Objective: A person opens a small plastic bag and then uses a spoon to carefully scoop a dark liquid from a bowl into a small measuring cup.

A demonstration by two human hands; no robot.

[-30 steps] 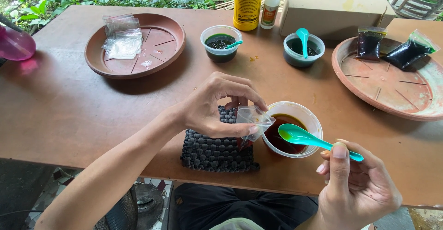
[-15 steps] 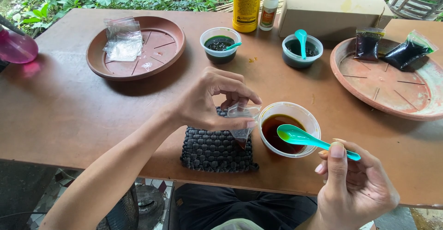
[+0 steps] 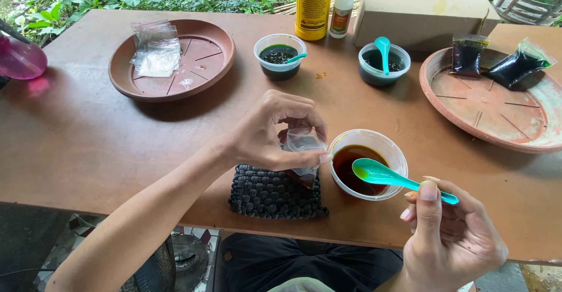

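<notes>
Bag (image 3: pixel 303 142) shifted onto mat | left hand (image 3: pixel 275 131) pinches it, half-hidden | right hand (image 3: pixel 448 239) grips spoon (image 3: pixel 386 176)

Brown wooden table (image 3: pixel 88 145) and the items resting on it.

Far edge: yellow can (image 3: pixel 314 5), small white bottle (image 3: pixel 342 2), cardboard box (image 3: pixel 421 14). Left: brown saucer (image 3: pixel 211 63) and pink spray bottle (image 3: pixel 20 57). Centre: two small tubs of dark liquid (image 3: pixel 280 56) (image 3: pixel 383 65). Right: terracotta saucer (image 3: pixel 486 110). Near edge: black woven mat (image 3: pixel 272 193) just beside a white cup of brown liquid (image 3: pixel 367 164).
</notes>
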